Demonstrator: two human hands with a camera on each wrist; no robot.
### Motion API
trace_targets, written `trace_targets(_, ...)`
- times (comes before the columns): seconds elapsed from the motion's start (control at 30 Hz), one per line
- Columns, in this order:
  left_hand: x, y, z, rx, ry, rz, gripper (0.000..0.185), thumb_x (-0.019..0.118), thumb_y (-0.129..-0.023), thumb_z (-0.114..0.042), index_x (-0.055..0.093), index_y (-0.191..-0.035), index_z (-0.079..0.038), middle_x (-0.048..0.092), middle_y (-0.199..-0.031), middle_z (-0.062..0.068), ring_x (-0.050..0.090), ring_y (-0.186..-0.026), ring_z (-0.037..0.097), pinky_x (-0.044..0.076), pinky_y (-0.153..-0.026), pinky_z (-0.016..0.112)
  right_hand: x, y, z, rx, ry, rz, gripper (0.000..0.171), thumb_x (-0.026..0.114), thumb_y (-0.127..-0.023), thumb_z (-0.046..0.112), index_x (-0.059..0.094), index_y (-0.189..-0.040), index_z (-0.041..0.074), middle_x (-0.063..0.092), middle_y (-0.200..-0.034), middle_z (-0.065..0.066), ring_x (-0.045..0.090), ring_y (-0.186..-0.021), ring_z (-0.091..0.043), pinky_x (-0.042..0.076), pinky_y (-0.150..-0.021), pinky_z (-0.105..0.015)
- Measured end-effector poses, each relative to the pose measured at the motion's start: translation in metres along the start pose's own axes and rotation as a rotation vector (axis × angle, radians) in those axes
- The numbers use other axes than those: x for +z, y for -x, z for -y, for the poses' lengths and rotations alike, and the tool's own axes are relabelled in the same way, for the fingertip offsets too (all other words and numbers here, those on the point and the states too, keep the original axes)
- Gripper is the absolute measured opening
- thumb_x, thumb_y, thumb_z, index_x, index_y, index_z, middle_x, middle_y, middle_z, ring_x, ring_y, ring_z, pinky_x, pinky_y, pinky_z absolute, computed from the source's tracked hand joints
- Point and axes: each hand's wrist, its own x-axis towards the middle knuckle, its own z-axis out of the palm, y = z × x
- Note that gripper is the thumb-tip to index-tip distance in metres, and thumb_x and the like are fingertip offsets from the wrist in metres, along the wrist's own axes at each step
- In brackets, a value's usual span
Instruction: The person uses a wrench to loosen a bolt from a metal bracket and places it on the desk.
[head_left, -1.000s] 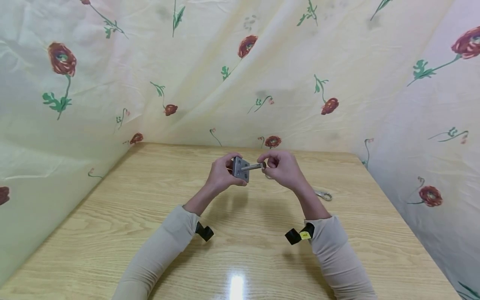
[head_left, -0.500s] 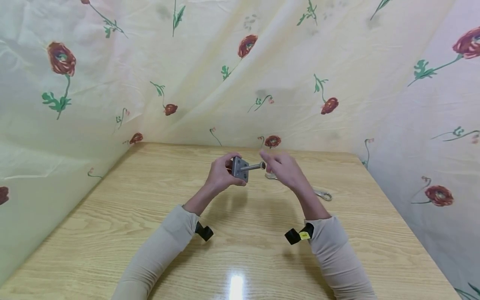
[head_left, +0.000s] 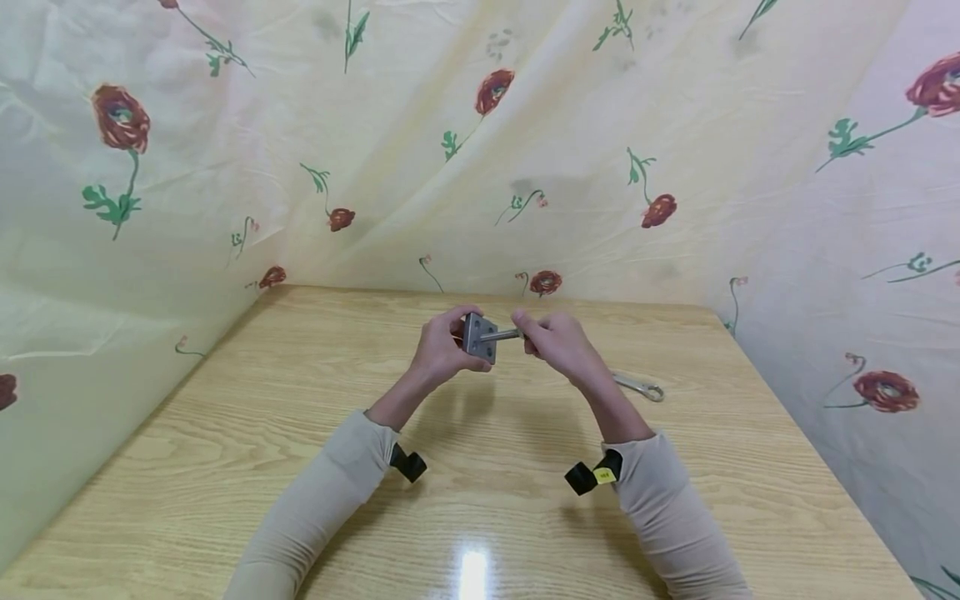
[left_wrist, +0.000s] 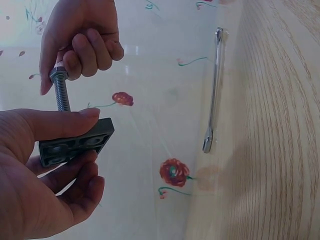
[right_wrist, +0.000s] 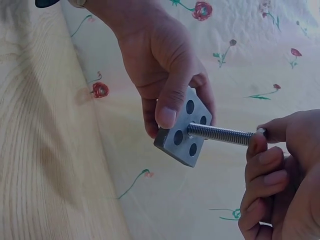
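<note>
My left hand [head_left: 442, 350] grips a small square grey metal plate [head_left: 480, 337] with several round holes, held above the wooden table [head_left: 300, 467]. In the right wrist view the plate [right_wrist: 186, 127] has my left thumb across its upper edge. A threaded bolt [head_left: 504, 335] sticks out of the plate's middle hole toward the right. My right hand [head_left: 558, 346] pinches the bolt's free end with curled fingers. The left wrist view shows the bolt [left_wrist: 61, 95] rising from the plate [left_wrist: 75, 142] into my right hand [left_wrist: 80, 40].
A metal wrench [head_left: 637, 385] lies on the table to the right of my hands, seen also in the left wrist view as the wrench [left_wrist: 214, 90]. Floral cloth [head_left: 480, 150] hangs behind and on both sides of the table.
My right hand opened and lifted its fingers off the bolt's end half a second ago, then came back and closed on it again. The left hand and plate stayed still.
</note>
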Motion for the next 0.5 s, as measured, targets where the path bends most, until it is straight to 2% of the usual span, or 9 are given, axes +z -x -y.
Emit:
trace_targets(0.17,-0.0009,0.0004,-0.0006,-0.012,0.008,-0.001,0.074,0.091,-0.061,0.004,0.062,-0.126,-0.014,0.071,-0.109,0.017,0.065,-0.095,0.027,0.055,-0.08,0.037,-0.0031,0.0008,0.0017,-0.033,0.046,-0.03,0.052,0.053,-0.099,0.052,0.062,-0.072,0.008,0.045,-0.06,0.004,0.037,-0.054,-0.015,0.035,-0.054,-0.028)
trace_targets(0.33,-0.0018,0.0009,-0.0012,-0.014,0.014,-0.002,0.073,0.091,-0.061,0.003,0.063,-0.125,-0.014,0.07,-0.108,0.016,0.065,-0.095,0.027,0.056,-0.08,0.037,-0.0052,0.0016,0.0006,-0.091,0.056,-0.066,0.036,0.065,-0.096,0.041,0.069,-0.086,0.007,0.056,-0.071,0.001,0.047,-0.062,-0.017,0.04,-0.058,-0.029)
trace_targets(0.5,-0.0027,0.0009,-0.0016,-0.009,0.017,-0.001,0.072,0.091,-0.061,0.002,0.063,-0.125,-0.014,0.071,-0.107,0.017,0.065,-0.094,0.027,0.055,-0.079,0.036,-0.0066,0.002,0.0012,-0.128,0.059,-0.092,0.026,0.072,-0.091,0.032,0.072,-0.096,0.006,0.059,-0.07,0.001,0.047,-0.059,-0.015,0.04,-0.055,-0.027)
